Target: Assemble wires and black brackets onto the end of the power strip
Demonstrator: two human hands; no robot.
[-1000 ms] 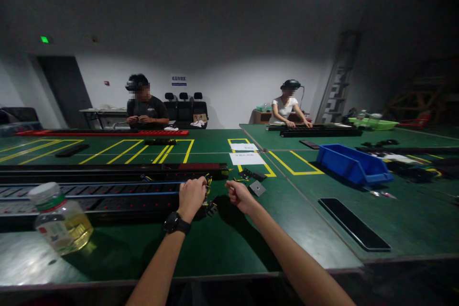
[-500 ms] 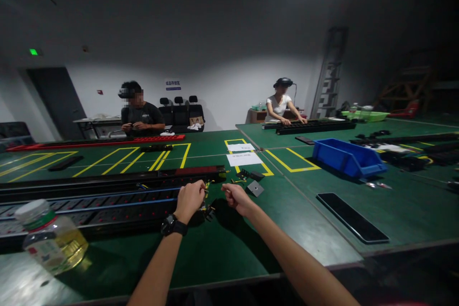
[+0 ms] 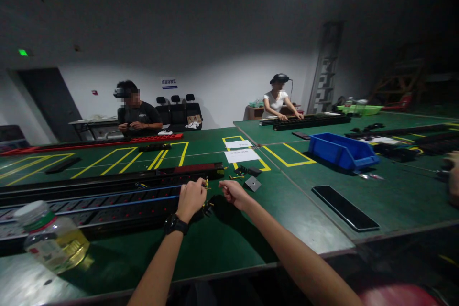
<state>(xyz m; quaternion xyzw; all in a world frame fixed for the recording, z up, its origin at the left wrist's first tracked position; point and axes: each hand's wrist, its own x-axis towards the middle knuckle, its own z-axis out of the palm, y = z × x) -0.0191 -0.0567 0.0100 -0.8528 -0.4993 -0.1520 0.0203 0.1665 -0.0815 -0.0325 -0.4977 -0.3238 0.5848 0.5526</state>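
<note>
My left hand (image 3: pixel 191 197), with a black watch on the wrist, is closed at the right end of a long black rail assembly (image 3: pixel 107 196) that carries blue wires; its fingers pinch small yellow wire ends (image 3: pixel 206 182). My right hand (image 3: pixel 233 192) is closed in a fist just right of it, and what it holds is too small to tell. A small black part (image 3: pixel 208 208) lies on the table between and below the two hands.
A plastic bottle of yellow liquid (image 3: pixel 50 239) stands at the near left. A blue bin (image 3: pixel 340 150), a flat black strip (image 3: pixel 344 207), white papers (image 3: pixel 241 155) and a small grey plate (image 3: pixel 252 183) lie on the green table (image 3: pixel 222 244). Two people work at the far side.
The view has swung slightly right and up. Both hands stay closed at the rail's end, shifted a little up in the picture. Part of another person has come in at the right edge.
</note>
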